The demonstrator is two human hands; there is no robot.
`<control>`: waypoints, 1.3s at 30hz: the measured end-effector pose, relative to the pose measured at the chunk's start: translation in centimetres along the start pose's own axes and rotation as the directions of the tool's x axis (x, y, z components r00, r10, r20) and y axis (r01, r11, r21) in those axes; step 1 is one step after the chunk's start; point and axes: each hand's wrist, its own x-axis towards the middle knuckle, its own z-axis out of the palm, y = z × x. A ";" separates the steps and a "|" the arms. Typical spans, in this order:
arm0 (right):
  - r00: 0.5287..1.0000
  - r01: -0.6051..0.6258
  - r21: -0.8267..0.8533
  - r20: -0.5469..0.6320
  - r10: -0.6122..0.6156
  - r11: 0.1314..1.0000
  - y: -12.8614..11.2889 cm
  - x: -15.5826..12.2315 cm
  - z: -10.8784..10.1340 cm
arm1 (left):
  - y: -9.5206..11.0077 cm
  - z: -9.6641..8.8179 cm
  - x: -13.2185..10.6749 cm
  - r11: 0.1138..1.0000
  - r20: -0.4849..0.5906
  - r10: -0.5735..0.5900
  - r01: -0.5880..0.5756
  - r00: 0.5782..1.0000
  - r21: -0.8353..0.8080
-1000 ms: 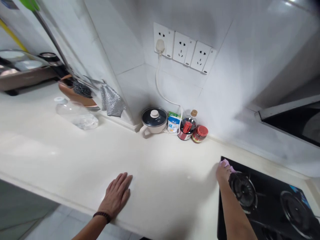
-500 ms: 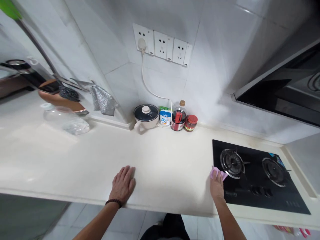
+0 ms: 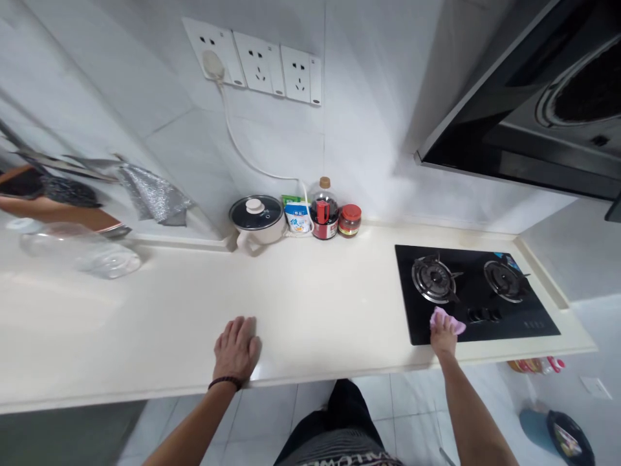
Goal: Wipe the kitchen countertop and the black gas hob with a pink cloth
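Note:
My right hand (image 3: 442, 333) presses a pink cloth (image 3: 449, 321) against the black glass gas hob (image 3: 422, 327), near its front left part. The cloth sticks out past the fingertips and to the right of them. Just behind the cloth is the left burner (image 3: 435, 278); the control knobs (image 3: 484, 315) are to its right. My left hand (image 3: 236, 348) lies flat on the cream countertop (image 3: 310, 304) near the front edge, fingers stretched out, holding nothing. A dark beaded bracelet (image 3: 224, 382) circles that wrist.
Against the wall stand a lidded electric pot (image 3: 259, 220), a seasoning bag (image 3: 297, 218), a dark sauce bottle (image 3: 324, 210) and a red-lidded jar (image 3: 350, 221). A clear plastic bottle (image 3: 80, 248) lies at left. The range hood (image 3: 524, 129) overhangs the hob. A bin (image 3: 557, 437) stands on the floor.
My right hand and the cloth have moved from the hob's left edge further right onto its front part. The view has turned to the right. My left hand stays on the countertop.

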 end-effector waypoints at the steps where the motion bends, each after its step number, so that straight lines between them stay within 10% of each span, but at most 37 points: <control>1: 0.998 0.055 -0.008 -0.005 -0.055 0.998 -1.9 -1.2 0.3 | 0.1 -0.1 0.0 1.000 0.000 -0.001 0.001 1.000 -0.005; 6: 0.949 0.312 0.071 0.027 -0.315 0.947 -8.1 -7.3 2.4 | -0.2 0.2 -0.1 0.999 -0.011 0.011 -0.011 1.000 -0.040; 11: 0.891 0.451 0.195 -0.146 -0.429 0.871 -2.1 -7.8 3.2 | -0.3 0.4 -0.2 1.000 -0.007 0.000 0.000 1.000 -0.028; 17: 0.896 0.363 0.280 -0.366 -0.250 0.889 2.3 -9.2 5.3 | -0.5 0.6 -0.6 1.000 0.028 -0.022 0.022 0.999 0.016; 23: 0.882 0.471 0.237 -0.151 -0.446 0.850 -9.4 -18.7 6.2 | -0.6 0.7 -0.8 1.000 0.033 -0.017 0.017 0.999 0.008; 29: 0.691 0.685 0.305 0.015 -0.722 0.662 -17.9 -20.3 3.0 | -0.4 0.3 -0.7 1.000 0.027 -0.022 0.022 0.999 -0.004; 32: 0.655 0.714 0.301 0.032 -0.755 0.632 -14.7 -19.2 2.1 | -0.2 0.1 -0.6 1.000 0.017 -0.023 0.023 1.000 -0.009; 39: 0.817 0.576 0.275 -0.144 -0.559 0.770 -0.1 -16.0 2.2 | 0.3 -0.2 -0.6 1.000 0.047 -0.023 0.024 0.999 -0.017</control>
